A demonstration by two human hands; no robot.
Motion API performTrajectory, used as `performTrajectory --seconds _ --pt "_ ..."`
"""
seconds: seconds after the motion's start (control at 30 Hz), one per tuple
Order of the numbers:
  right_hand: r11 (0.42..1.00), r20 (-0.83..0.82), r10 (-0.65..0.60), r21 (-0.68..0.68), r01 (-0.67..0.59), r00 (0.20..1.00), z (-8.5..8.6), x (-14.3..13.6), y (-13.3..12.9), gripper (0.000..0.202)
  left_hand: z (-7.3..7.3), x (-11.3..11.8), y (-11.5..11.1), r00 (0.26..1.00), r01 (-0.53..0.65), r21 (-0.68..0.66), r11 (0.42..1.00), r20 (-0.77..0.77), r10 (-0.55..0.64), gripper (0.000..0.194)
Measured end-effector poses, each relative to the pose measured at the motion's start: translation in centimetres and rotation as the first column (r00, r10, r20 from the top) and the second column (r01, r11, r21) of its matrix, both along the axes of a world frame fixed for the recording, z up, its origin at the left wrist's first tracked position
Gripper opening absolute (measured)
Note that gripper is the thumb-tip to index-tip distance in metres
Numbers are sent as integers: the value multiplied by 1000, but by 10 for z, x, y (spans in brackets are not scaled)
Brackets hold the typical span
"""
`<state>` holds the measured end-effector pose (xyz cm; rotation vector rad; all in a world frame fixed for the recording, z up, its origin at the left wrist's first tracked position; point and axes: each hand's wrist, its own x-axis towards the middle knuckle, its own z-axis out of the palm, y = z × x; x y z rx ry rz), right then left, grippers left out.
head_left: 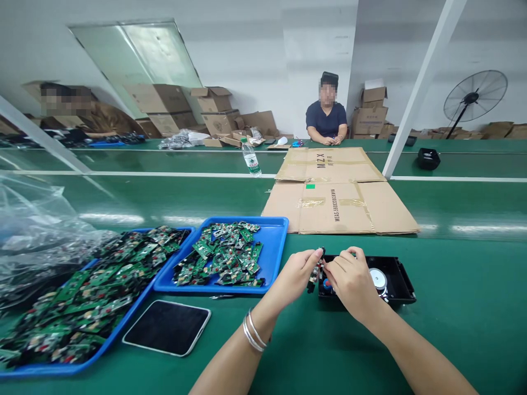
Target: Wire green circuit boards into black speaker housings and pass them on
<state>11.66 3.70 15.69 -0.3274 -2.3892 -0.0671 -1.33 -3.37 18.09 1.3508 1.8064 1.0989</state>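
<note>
My left hand pinches a small circuit board at its left side, holding it tilted over the left end of a black plastic housing. The fingers of my right hand are closed at the board's right edge; what lies between their tips is too small to make out. Inside the housing sit a round white speaker-like part and some thin wires. A small blue and red part shows below the board. My right hand hides the middle of the housing.
Two blue trays of circuit boards stand at the left, with a phone in front. Flattened cardboard lies ahead, near a water bottle. Plastic bags lie far left. A person sits opposite, another at far left.
</note>
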Motion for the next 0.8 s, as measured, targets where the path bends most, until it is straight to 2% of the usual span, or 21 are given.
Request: performTrajectory --seconds 0.27,0.5,0.63,0.8 --pt "1000 -27 -8 -5 8 1000 3 0 -3 28 -3 1 -3 995 -35 0 999 -96 35 43" --pt "996 -6 4 85 -4 1000 6 1 -4 29 1 5 -3 992 -24 2 1000 -121 24 44" --pt "998 -28 9 58 -7 1000 3 0 -5 32 3 9 -5 984 -43 -2 999 -172 42 41" --pt "1000 -72 21 17 -20 997 0 -3 -8 34 4 12 -7 946 -72 -41 997 -319 55 37"
